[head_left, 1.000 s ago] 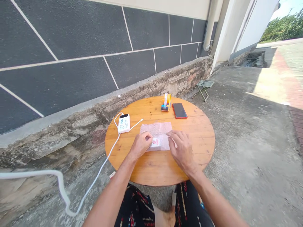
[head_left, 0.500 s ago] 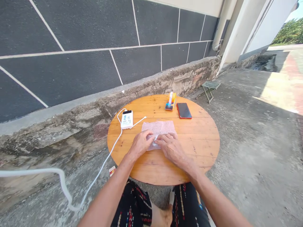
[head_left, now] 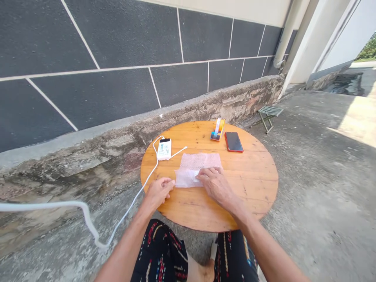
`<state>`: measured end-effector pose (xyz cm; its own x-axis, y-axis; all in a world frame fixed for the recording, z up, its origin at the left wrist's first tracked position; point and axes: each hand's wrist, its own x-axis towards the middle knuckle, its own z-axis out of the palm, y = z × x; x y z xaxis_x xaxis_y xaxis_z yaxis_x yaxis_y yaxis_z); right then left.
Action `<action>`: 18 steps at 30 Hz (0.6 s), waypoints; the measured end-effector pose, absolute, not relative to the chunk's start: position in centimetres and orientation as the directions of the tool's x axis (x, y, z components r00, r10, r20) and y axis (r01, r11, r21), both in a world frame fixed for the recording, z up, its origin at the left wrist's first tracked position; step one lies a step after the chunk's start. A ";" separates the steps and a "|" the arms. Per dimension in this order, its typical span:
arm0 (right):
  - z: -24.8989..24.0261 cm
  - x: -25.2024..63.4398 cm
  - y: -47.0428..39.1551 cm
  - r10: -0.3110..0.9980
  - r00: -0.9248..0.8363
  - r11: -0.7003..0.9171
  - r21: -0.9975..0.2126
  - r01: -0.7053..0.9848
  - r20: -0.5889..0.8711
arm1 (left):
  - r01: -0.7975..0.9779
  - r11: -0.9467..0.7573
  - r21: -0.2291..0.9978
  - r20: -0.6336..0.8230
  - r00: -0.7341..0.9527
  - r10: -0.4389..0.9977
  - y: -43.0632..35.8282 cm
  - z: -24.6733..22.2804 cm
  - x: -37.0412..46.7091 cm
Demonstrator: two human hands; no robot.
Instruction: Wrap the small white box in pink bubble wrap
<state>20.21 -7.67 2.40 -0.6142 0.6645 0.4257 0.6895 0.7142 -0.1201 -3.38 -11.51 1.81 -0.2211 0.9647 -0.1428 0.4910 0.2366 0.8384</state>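
A sheet of pinkish, translucent bubble wrap (head_left: pixel 199 159) lies on the round wooden table (head_left: pixel 194 213), its near part folded over into a whiter strip. At the strip's left corner is my left hand (head_left: pixel 158 192), thumb and forefinger pinched together on the edge. My right hand (head_left: pixel 216 184) rests over the right part of the fold, with bent fingers pressing it down. By its fingertips a small white patch (head_left: pixel 196 176) shows at the wrap; what it is I cannot make out.
A white power bank-like box (head_left: pixel 164 149) with a cable (head_left: pixel 135 199) sits at the table's left. Toward the back stand a tape dispenser (head_left: pixel 217 130) and a red-edged phone (head_left: pixel 234 141). A folding stool (head_left: pixel 268 115) is beyond the table, near the tiled wall (head_left: pixel 132 43).
My left hand has moved left and toward me, from the middle of the wrap to its corner. The near part now lies folded flatter and wider. My right hand stays on the wrap.
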 end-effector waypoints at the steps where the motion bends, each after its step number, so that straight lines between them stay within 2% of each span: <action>1: 2.3 20.2 -7.6 0.663 -0.611 0.716 -0.127 0.687 0.433 | 0.451 0.261 0.853 -0.174 -0.225 0.959 -11.6 1.9 -3.0; 9: 2.1 20.3 -7.3 0.650 -0.615 0.727 -0.130 0.674 0.446 | 0.370 0.317 0.873 -0.228 -0.264 0.937 -10.0 2.0 -0.3; 18: 2.2 20.3 -7.4 0.654 -0.616 0.720 -0.110 0.686 0.440 | 0.359 0.298 0.885 -0.236 -0.207 0.949 -8.1 1.4 1.3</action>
<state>20.33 -7.42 2.15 -0.6157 0.6537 0.4401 0.6855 0.7197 -0.1099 1.35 -8.14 1.39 -0.2074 0.9495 -0.2356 0.3589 0.2979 0.8845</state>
